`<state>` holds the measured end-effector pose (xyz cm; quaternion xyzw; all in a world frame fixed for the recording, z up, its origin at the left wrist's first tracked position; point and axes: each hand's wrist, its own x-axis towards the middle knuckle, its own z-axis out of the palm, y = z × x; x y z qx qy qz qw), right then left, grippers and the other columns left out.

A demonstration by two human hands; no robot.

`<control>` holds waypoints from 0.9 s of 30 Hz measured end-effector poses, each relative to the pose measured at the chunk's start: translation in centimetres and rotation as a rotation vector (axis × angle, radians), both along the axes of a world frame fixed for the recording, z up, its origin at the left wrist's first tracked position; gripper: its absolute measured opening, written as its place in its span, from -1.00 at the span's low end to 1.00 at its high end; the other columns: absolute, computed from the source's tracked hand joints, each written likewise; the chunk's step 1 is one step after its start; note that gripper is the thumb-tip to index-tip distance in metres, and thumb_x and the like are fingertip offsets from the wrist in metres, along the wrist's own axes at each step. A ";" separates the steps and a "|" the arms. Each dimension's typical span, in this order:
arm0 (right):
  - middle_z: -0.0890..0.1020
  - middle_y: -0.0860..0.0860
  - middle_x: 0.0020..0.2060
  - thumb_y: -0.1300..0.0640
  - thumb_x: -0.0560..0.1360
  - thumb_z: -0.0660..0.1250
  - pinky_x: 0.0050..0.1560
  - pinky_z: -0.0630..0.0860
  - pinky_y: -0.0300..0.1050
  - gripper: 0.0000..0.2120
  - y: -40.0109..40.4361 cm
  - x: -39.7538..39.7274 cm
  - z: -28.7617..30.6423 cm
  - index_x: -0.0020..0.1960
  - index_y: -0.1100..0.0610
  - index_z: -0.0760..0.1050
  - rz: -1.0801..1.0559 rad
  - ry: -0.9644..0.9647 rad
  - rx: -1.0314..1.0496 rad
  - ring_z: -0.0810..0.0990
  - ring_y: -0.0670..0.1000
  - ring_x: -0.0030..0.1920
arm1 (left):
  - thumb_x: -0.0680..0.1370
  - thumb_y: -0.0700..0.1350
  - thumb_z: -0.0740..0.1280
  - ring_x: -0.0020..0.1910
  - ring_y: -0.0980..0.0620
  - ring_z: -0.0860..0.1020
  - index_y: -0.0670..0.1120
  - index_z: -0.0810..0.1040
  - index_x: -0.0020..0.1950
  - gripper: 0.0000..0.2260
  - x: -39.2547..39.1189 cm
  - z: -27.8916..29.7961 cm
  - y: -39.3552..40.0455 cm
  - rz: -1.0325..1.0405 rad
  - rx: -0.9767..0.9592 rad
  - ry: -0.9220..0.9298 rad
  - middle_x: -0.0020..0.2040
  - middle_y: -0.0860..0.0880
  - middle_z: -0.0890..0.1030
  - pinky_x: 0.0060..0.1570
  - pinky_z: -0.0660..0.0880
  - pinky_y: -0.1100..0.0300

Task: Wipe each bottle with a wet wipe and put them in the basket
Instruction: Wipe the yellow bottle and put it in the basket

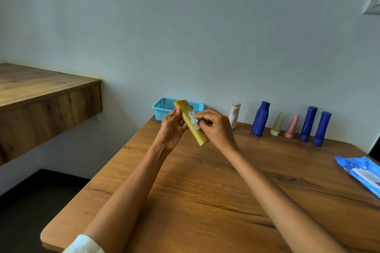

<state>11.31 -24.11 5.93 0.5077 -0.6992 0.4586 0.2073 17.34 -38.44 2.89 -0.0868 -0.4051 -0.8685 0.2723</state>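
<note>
A person's bare forearms reach over the wooden table [205, 191], both hands raised just in front of the light-blue basket [162, 109] at the far edge by the wall. The left hand [171, 127] curls around the yellow bottle [191, 125], thumb up along its side, holding it tilted in the air. The right hand [216, 125] pinches a crumpled white wet wipe [194, 120], fingers pressed together, rubbing it on the bottle's face. The danger seems to be a damp bottle slipping from a one-handed hold under the rubbing. Right of the basket, six bottles [261, 119] stand along the wall, apparently unwiped; nearer, far right of it, lies the blue wipes pack [357, 170].
</note>
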 end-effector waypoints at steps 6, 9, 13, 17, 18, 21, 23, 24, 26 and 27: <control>0.67 0.00 -0.06 0.34 0.40 0.39 -0.01 0.55 -0.27 -0.79 2.0 0.6 -1.8 -0.02 0.15 0.66 0.034 0.079 0.076 0.61 -0.10 -0.03 | 0.49 -0.10 0.23 0.06 -0.08 0.57 -0.26 0.43 0.25 -0.62 0.9 0.1 -1.3 0.070 0.040 0.028 0.15 -0.18 0.56 0.01 0.57 0.09; 0.67 0.04 -0.06 0.32 0.43 0.38 -0.08 0.57 -0.20 -0.80 1.8 -0.3 -0.9 0.03 0.18 0.64 -0.060 0.043 0.072 0.62 -0.06 -0.08 | 0.49 -0.10 0.24 0.00 -0.05 0.61 -0.24 0.46 0.19 -0.67 0.6 0.2 0.0 0.036 0.036 0.002 0.11 -0.18 0.57 -0.01 0.58 0.10; 0.66 0.04 -0.01 0.31 0.44 0.35 -0.06 0.55 -0.21 -0.77 0.1 0.4 0.8 0.07 0.16 0.62 -0.043 0.079 0.068 0.61 -0.05 -0.04 | 0.53 -0.11 0.23 -0.12 0.01 0.65 -0.22 0.49 0.08 -0.78 0.4 0.3 0.5 0.014 0.014 -0.003 -0.06 -0.13 0.65 -0.10 0.61 0.16; 0.66 0.04 -0.05 0.33 0.41 0.39 -0.06 0.59 -0.11 -0.77 1.8 1.2 -1.0 0.03 0.15 0.64 0.047 0.176 0.140 0.61 -0.04 -0.05 | 0.60 -0.13 0.19 -0.08 -0.03 0.63 -0.22 0.51 0.11 -0.79 0.6 0.2 -0.8 0.113 0.038 -0.044 -0.01 -0.13 0.63 -0.12 0.62 0.13; 0.66 0.03 -0.06 0.33 0.41 0.40 -0.09 0.60 -0.09 -0.77 2.6 1.1 -1.6 0.03 0.14 0.65 0.054 0.200 0.164 0.61 -0.05 -0.06 | 0.59 -0.13 0.21 -0.08 -0.04 0.62 -0.22 0.51 0.12 -0.79 0.5 0.2 -1.0 0.136 0.035 -0.078 0.00 -0.14 0.62 -0.12 0.61 0.12; 0.65 0.03 -0.06 0.34 0.41 0.39 -0.12 0.60 -0.02 -0.76 3.3 0.5 -1.9 0.03 0.13 0.65 0.041 0.155 0.135 0.61 -0.03 -0.07 | 0.57 -0.15 0.27 -0.24 0.02 0.65 -0.20 0.52 0.08 -0.85 -0.1 0.1 -0.4 0.170 0.016 -0.186 -0.11 -0.12 0.61 -0.22 0.62 0.15; 0.65 0.05 -0.07 0.34 0.42 0.38 -0.11 0.59 0.03 -0.77 2.3 0.3 -0.9 0.03 0.14 0.65 0.016 0.144 0.117 0.62 0.02 -0.08 | 0.56 -0.15 0.30 -0.31 0.03 0.65 -0.17 0.53 0.07 -0.86 -0.5 0.1 0.4 0.164 -0.016 -0.244 -0.20 -0.08 0.63 -0.27 0.61 0.16; 0.65 0.06 -0.07 0.32 0.42 0.37 -0.09 0.58 0.04 -0.78 1.5 0.3 -0.3 0.02 0.14 0.65 0.004 0.159 0.131 0.62 0.04 -0.08 | 0.55 -0.14 0.31 -0.31 0.03 0.65 -0.16 0.54 0.06 -0.86 -0.6 0.1 0.7 0.152 -0.031 -0.255 -0.21 -0.07 0.63 -0.26 0.61 0.16; 0.66 0.05 -0.08 0.31 0.43 0.36 -0.07 0.56 0.01 -0.81 0.1 0.1 1.1 0.00 0.14 0.66 -0.002 0.163 0.141 0.62 0.06 -0.08 | 0.55 -0.13 0.31 -0.26 0.01 0.65 -0.15 0.56 0.04 -0.87 -0.7 0.0 1.0 0.123 -0.042 -0.241 -0.18 -0.08 0.64 -0.22 0.61 0.14; 0.66 0.05 -0.09 0.31 0.43 0.36 -0.07 0.56 -0.02 -0.81 -0.5 0.0 1.7 -0.02 0.14 0.66 0.008 0.138 0.132 0.62 0.05 -0.08 | 0.54 -0.11 0.31 -0.23 0.00 0.65 -0.14 0.56 0.04 -0.86 -0.6 0.1 1.0 0.111 -0.037 -0.219 -0.16 -0.08 0.64 -0.19 0.61 0.13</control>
